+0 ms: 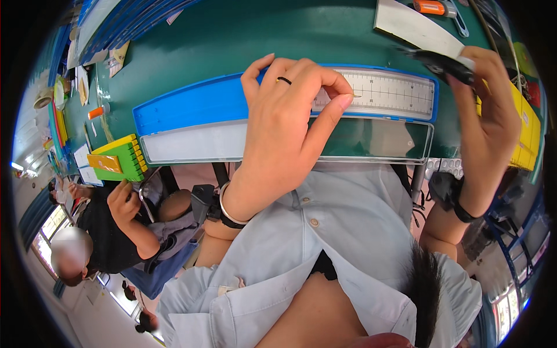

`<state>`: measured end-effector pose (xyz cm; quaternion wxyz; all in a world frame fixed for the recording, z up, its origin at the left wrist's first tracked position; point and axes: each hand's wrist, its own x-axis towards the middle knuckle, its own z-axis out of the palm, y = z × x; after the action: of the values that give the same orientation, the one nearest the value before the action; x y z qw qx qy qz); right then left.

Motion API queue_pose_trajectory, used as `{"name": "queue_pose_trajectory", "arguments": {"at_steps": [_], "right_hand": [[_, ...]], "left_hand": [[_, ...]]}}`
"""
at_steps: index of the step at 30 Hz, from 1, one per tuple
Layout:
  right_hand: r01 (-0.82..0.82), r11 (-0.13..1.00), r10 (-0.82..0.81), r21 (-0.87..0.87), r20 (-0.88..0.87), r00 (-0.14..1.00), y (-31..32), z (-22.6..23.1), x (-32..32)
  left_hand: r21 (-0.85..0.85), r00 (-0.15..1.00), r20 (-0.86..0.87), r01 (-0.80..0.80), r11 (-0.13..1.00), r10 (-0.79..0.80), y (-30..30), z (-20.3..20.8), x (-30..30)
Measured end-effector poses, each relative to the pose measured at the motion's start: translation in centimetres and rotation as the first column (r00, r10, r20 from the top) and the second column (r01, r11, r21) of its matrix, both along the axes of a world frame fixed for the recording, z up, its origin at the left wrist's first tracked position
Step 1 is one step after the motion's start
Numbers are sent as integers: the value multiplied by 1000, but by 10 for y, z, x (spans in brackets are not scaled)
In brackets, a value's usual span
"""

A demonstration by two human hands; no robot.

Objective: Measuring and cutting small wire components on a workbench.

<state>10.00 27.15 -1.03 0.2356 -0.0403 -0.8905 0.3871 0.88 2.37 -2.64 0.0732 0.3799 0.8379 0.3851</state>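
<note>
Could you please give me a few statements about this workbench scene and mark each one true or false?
1. The left hand pinches a thin piece above the ruled white strip. True.
2. The clear lid is shut over the blue case. False: it lies open, on the person's side of the case.
3. The right hand holds a black object, too blurred to identify. True.
4. The tabletop is red. False: it is green.
5. A dark ring is on a finger of the left hand. True.
</note>
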Motion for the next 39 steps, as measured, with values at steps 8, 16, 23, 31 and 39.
{"name": "queue_pose_trajectory", "arguments": {"at_steps": [8,16,23,31,39], "right_hand": [[310,645,-214,-698,225,951,-27,3,13],[-38,768,14,-639,-42,999,-45,-17,7],[-51,827,77,-560,22,997,-47,-19,5],[-76,874,107,-479,37,994,-46,-17,6],[-83,932,109,-352,53,993,-40,-14,12]], "left_hand": [[41,995,98,-36,999,32,6,2,1],[45,993,112,-32,998,27,1,-3,1],[70,996,82,-30,997,24,1,-5,1],[51,997,68,-26,998,22,-1,-5,1],[-145,988,-137,43,988,-63,-15,5,8]]}}
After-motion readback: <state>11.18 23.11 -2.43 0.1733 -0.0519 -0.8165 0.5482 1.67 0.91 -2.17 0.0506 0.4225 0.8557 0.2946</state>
